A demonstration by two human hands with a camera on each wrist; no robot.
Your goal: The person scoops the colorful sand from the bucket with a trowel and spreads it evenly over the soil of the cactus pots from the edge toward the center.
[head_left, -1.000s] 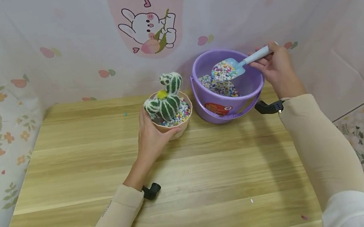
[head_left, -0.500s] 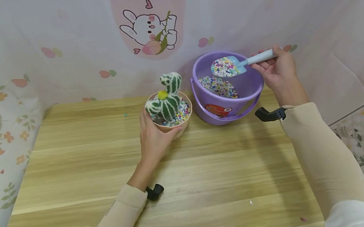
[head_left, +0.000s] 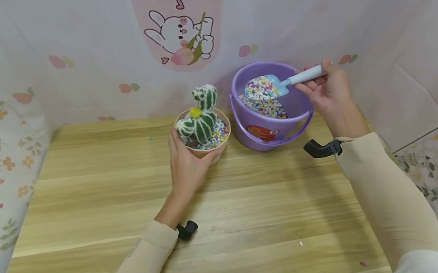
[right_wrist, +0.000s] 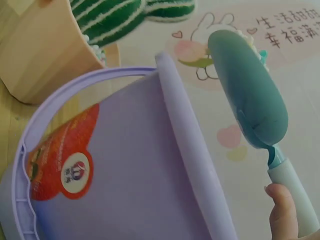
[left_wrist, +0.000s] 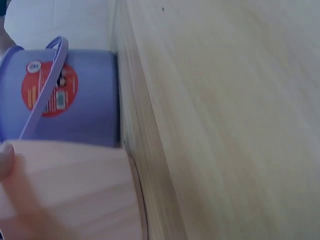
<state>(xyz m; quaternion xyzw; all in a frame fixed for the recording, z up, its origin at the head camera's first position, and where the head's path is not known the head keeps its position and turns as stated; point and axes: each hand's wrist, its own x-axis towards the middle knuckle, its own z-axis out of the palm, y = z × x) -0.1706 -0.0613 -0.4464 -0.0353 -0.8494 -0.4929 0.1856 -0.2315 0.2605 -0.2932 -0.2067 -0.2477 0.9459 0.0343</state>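
Note:
My left hand (head_left: 186, 163) holds a peach-coloured flowerpot (left_wrist: 75, 190) around its near left side, thumb along the front. In the pot stands a green, white-striped fuzzy cactus (head_left: 203, 127) with a yellow top, set in multicoloured pebbles (head_left: 219, 135). My right hand (head_left: 331, 96) grips the pale handle of a light-blue garden trowel (right_wrist: 252, 90). A heap of coloured pebbles (head_left: 260, 88) fills the trowel's blade, which is over the mouth of a purple bucket (head_left: 259, 132). More pebbles (head_left: 271, 108) lie inside the bucket. The right wrist view shows the blade's underside above the bucket's rim.
Pot and bucket stand side by side at the back of a wooden table (head_left: 235, 230), close to a printed curtain (head_left: 90, 42). A few stray bits, including a white pebble (head_left: 300, 243), lie on the tabletop. The bucket's handle (left_wrist: 45, 95) hangs down its front.
The loaded trowel rose a little from the bucket, then shifted left and slightly down with my right hand. My left hand stays on the flowerpot.

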